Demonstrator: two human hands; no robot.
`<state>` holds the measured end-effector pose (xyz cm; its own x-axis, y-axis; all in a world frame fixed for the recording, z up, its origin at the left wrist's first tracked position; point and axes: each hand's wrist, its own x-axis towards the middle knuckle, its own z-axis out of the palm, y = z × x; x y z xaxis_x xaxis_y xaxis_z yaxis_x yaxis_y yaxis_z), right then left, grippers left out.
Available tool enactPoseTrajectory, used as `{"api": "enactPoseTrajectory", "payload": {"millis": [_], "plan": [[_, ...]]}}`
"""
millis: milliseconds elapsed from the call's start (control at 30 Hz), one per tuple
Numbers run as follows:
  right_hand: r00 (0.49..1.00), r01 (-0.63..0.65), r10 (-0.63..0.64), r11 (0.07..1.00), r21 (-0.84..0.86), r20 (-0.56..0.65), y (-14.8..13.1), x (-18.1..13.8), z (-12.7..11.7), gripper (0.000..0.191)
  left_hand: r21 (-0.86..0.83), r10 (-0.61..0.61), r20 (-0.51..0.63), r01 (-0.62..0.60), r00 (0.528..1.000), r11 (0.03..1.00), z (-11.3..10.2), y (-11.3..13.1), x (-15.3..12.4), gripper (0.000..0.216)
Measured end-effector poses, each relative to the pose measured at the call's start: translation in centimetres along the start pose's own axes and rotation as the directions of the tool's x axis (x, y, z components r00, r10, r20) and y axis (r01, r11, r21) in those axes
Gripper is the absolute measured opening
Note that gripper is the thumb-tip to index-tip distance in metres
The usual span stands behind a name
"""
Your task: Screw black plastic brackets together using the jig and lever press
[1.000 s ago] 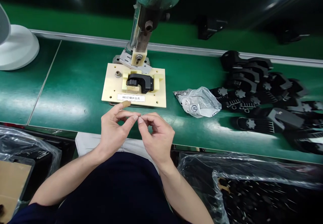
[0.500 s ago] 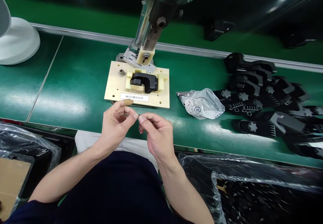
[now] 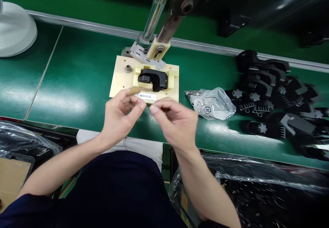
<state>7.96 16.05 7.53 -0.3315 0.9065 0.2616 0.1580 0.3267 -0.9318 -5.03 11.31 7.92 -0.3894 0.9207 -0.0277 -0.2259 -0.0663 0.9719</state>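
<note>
My left hand (image 3: pixel 123 113) is closed in a pinch in front of the cream jig plate (image 3: pixel 118 77). A tan covering shows on its index fingertip. Facing it, my right hand (image 3: pixel 177 121) pinches as well, thumb against fingers, slightly blurred. The fingertips of both hands almost meet; a tiny dark thing seems to lie between them, too small to name. Just beyond, a black ribbed plastic part (image 3: pixel 155 78) sits in the jig's nest. Over the jig stands a press ram with a cream tip (image 3: pixel 158 48).
A clear plastic bag (image 3: pixel 214 103) lies right of the jig, beside a heap of black plastic parts (image 3: pixel 259 84). At the left stands a white round base (image 3: pixel 17 29). Plastic-lined boxes, one holding dark pieces (image 3: pixel 257 200), flank my body below the green bench (image 3: pixel 77 73).
Both hands have moved forward, up to the jig's front edge, still pinched close together. My right hand has also shifted right. The camera view has shifted a little.
</note>
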Motion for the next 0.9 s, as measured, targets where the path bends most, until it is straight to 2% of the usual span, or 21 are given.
{"api": "enactPoseTrajectory", "payload": {"millis": [67,100,167,267,367,533,700,900], "plan": [[0.974,0.193,-0.211,0.964,-0.181,-0.088,0.7,2.0,0.0,0.009,0.054,0.166,-0.022,-0.165,0.986,0.985,-0.3,0.1,2.1,0.022],[0.952,0.245,-0.281,0.936,-0.254,-0.118,1.3,3.0,0.1,0.01,0.083,0.237,-0.032,-0.234,0.971,0.969,-0.4,0.1,3.3,0.023],[0.935,0.257,-0.321,0.905,-0.34,-0.149,2.4,4.9,0.6,0.012,0.142,0.305,-0.01,-0.3,0.952,0.943,-0.7,-0.2,5.9,0.027],[0.943,0.193,-0.281,0.897,-0.398,-0.177,3.7,6.8,1.6,0.014,0.205,0.3,0.087,-0.311,0.95,0.928,-0.8,-0.5,9.0,0.034],[0.941,0.156,-0.269,0.884,-0.441,-0.205,4.1,7.5,2.6,0.018,0.209,0.3,0.153,-0.327,0.942,0.922,-0.6,-0.6,10.5,0.043],[0.928,0.114,-0.256,0.886,-0.45,-0.269,3.7,7.4,3.6,0.018,0.194,0.225,0.121,-0.245,0.967,0.95,-0.1,-0.5,10.8,0.045],[0.898,0.118,-0.295,0.876,-0.468,-0.325,3.4,7.3,4.2,0.015,0.225,0.236,0.183,-0.274,0.954,0.935,0.2,-0.4,10.7,0.049],[0.89,0.121,-0.324,0.847,-0.518,-0.321,4.8,7.4,4.5,0.035,0.149,0.14,0.129,-0.158,0.982,0.976,0.4,-0.4,11.4,0.058]]}}
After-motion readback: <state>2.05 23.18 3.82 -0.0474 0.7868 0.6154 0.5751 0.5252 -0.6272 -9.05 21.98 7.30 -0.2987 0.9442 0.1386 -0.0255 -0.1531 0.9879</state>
